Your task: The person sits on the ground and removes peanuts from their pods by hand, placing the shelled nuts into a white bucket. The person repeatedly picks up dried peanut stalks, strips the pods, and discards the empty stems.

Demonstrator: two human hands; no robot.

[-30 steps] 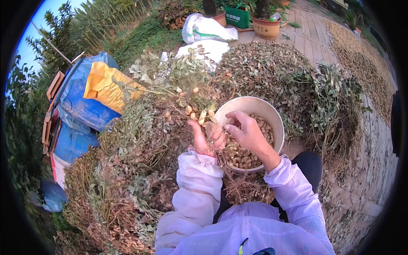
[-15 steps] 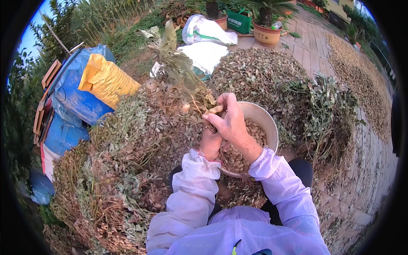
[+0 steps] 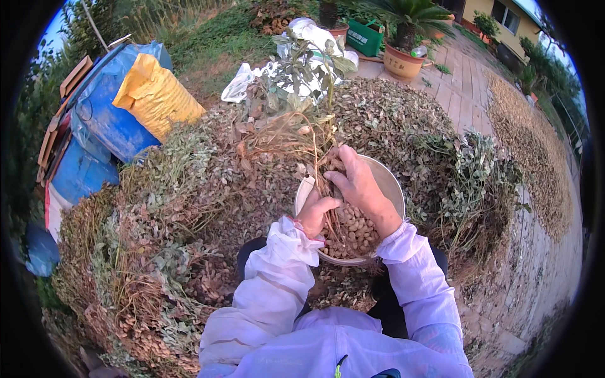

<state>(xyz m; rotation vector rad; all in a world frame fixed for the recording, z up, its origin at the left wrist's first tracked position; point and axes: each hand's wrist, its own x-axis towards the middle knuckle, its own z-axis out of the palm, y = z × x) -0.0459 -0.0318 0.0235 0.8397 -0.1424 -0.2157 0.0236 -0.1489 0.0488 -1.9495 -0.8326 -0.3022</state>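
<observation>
A dried peanut plant stands in front of me, its pale stems and roots reaching down over a light metal bowl. My left hand is closed round the lower stems, above the bowl's left side. Curled over the same stems a little higher, my right hand has its thumb and fingers about some peanut pods, which the fingers partly cover. One pod hangs from the stems further up. Loose peanuts lie inside the bowl, which sits between my knees.
Heaps of dried peanut plants surround the bowl. Blue barrels and a yellow sack are at the left. White bags, a green bag and a potted plant stand beyond. Peanuts are spread on the right-hand paving.
The peanut plant's leafy top has swung right and more upright. My right hand has moved slightly down and right. The pod seen at its fingertips earlier no longer shows plainly.
</observation>
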